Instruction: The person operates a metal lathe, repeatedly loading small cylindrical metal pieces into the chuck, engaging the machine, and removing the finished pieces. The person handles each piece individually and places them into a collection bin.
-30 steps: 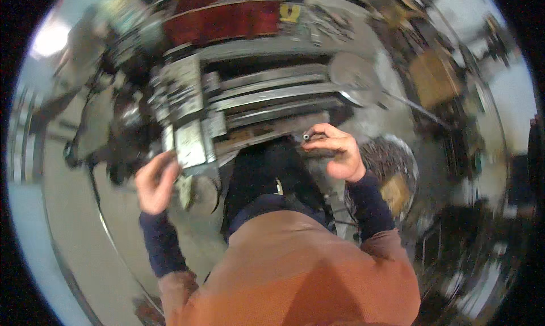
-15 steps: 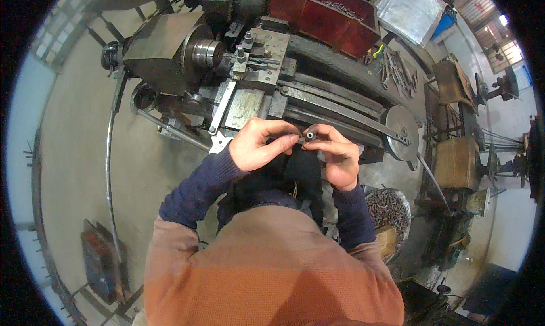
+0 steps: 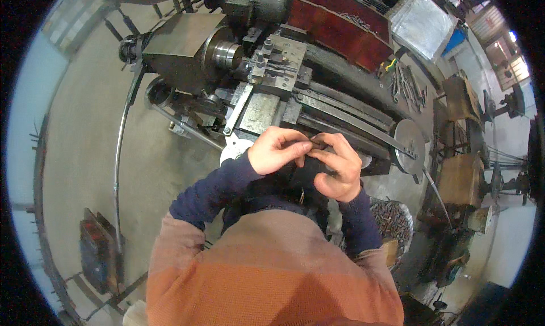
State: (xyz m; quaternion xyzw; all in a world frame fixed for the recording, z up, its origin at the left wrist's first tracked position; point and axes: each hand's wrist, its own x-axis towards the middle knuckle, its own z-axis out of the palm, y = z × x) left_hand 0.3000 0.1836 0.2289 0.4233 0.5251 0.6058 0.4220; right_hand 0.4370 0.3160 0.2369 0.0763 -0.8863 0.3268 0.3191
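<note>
My left hand (image 3: 276, 151) and my right hand (image 3: 339, 166) meet in front of a small lathe, fingertips pinched together. Between them is a small dark metal piece (image 3: 311, 145), mostly covered by the fingers. Both hands are closed on it; the right thumb is bent low, apart from the fingertips. Just beyond the hands lies the lathe carriage (image 3: 260, 113), with a tool post (image 3: 278, 62) farther back. The round metal chuck (image 3: 227, 54) sits left of the tool post, and I see no workpiece held in it.
A dark red box (image 3: 335, 28) with small metal pieces stands behind the lathe. Wrenches and pliers (image 3: 406, 87) lie at the far right. A flat bar (image 3: 352, 121) runs to a round disc (image 3: 410, 144). A basin of small metal parts (image 3: 393, 221) stands right of my forearm.
The view has shifted, so the lathe appears lower and farther right. My right fingers have turned over the metal piece, whose round holed end showed earlier and is now hidden.
</note>
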